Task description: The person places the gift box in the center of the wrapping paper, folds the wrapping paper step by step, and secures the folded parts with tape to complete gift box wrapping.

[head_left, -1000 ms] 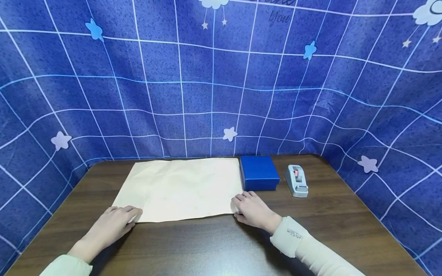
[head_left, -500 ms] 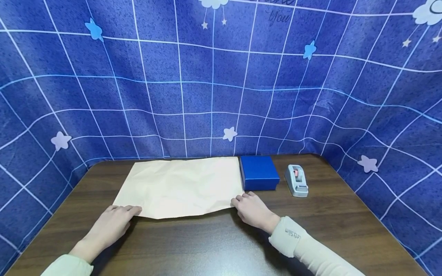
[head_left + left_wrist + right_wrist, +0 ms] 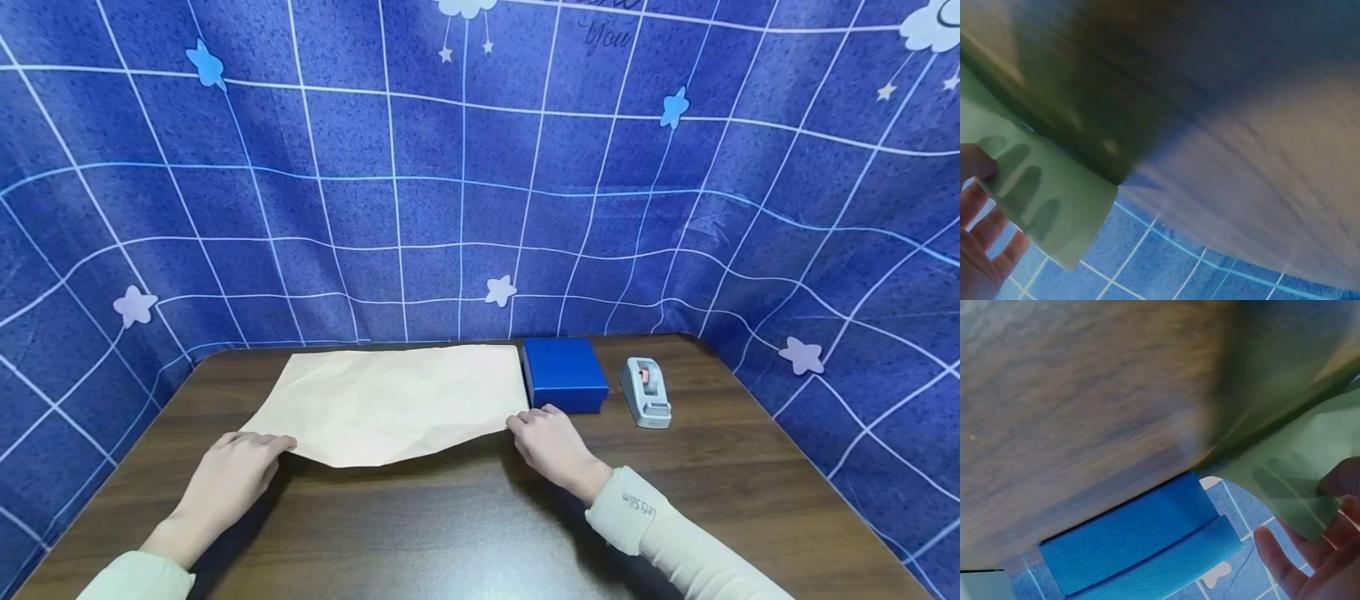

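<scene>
A wide cream sheet of paper (image 3: 405, 392) spreads over the back of the table, its near edge lifted off the wood. My left hand (image 3: 234, 473) pinches the near left corner; in the left wrist view the thumb lies on one face of the paper (image 3: 1054, 187) and the fingers (image 3: 991, 228) behind it. My right hand (image 3: 553, 446) pinches the near right corner, thumb and fingers on either side of the paper (image 3: 1297, 475) in the right wrist view. Just beyond the right hand sits a blue box (image 3: 564, 375), beside the sheet's right edge.
A pale blue tape dispenser (image 3: 647, 396) stands right of the box. The brown wooden table (image 3: 420, 533) extends toward me below the paper. Behind and at both sides hangs a blue curtain (image 3: 420, 208) with white grid lines and stars.
The paper's near edge has risen off the table and bows between the two hands. Both hands have lifted slightly with its corners. The box and tape dispenser stay put.
</scene>
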Motion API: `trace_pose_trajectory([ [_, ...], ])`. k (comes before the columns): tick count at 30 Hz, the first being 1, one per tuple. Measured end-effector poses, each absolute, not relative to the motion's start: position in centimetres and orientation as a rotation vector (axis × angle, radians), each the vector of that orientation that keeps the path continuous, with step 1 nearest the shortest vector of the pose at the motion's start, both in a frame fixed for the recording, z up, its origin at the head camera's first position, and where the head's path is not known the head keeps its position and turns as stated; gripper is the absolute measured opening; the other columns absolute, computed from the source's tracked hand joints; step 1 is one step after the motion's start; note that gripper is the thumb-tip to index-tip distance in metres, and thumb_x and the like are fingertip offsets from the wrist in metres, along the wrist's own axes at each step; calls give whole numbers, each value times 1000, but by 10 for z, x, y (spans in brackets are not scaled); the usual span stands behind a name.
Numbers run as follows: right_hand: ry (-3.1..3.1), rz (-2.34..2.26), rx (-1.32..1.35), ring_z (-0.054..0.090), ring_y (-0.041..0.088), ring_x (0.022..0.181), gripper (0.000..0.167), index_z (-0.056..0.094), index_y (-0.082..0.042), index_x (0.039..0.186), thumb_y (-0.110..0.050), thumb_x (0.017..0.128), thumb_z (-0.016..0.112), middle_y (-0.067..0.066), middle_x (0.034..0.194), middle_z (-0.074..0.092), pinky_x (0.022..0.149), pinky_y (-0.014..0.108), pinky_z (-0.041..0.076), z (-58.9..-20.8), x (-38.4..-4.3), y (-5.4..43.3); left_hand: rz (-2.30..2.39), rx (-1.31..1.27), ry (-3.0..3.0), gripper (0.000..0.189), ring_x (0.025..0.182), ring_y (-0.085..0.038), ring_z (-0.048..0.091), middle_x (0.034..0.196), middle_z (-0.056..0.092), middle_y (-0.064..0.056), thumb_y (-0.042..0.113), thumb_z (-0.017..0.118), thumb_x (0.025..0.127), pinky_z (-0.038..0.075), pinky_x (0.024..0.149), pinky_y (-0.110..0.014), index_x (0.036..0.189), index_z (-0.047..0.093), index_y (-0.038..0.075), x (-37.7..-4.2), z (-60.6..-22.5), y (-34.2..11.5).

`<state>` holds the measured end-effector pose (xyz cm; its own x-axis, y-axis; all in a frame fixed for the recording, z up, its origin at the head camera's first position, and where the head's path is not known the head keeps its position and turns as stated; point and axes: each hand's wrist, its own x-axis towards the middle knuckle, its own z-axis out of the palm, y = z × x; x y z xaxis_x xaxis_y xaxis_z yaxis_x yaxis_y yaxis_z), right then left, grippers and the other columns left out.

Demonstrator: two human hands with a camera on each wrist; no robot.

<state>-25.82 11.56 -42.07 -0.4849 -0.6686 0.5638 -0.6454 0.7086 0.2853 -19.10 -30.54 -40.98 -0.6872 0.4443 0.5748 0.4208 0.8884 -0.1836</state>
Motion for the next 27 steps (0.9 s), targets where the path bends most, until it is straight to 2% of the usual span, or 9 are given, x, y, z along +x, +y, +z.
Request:
trace_pose_trajectory([
  [5,-2237,-4,971,58,11,58,12,53,-16,70,-7,75,61,-7,61,58,54,24,38,-413,-256,115,27,-633,-2355,32,74,-22,66,79,70,-2,-2,63,60,47,73,-44,90,66,10,-188,-401,-308],
  [10,-2218,17,971,62,12,65,9,57,-15,78,-8,76,61,-6,69,64,60,26,44,-404,-250,116,13,-644,-2305,32,74,-24,65,81,70,-4,1,59,62,46,75,-43,92,66,9,-183,-390,-311],
  [18,-2207,61,1010,62,12,68,8,59,-14,84,-9,79,57,-6,72,64,63,27,45,-392,-237,122,-3,-674,-2253,31,73,-24,65,82,70,-6,8,55,63,41,80,-40,91,67,8,-172,-379,-313],
  [21,-2213,71,1028,62,12,68,8,59,-14,84,-8,78,58,-6,72,64,63,28,45,-391,-231,125,-4,-697,-2235,28,71,-23,65,80,70,-5,14,44,74,40,80,-39,90,67,10,-169,-378,-312],
  [23,-2219,77,1040,63,12,69,9,60,-13,85,-8,78,60,-5,73,64,63,28,46,-390,-227,127,1,-712,-2227,36,70,-21,64,78,69,-3,20,33,81,39,80,-38,88,67,10,-166,-378,-311],
  [25,-2224,74,1056,63,11,70,11,62,-13,88,-8,77,61,-6,74,65,64,28,47,-390,-223,129,7,-729,-2228,45,70,-20,64,77,69,-1,24,25,84,39,79,-38,86,68,11,-164,-378,-310],
  [27,-2225,66,1078,63,10,70,14,63,-13,90,-8,77,62,-5,75,66,64,27,47,-391,-219,131,7,-757,-2232,46,70,-18,64,76,68,0,25,23,83,39,79,-37,85,67,12,-161,-378,-310],
])
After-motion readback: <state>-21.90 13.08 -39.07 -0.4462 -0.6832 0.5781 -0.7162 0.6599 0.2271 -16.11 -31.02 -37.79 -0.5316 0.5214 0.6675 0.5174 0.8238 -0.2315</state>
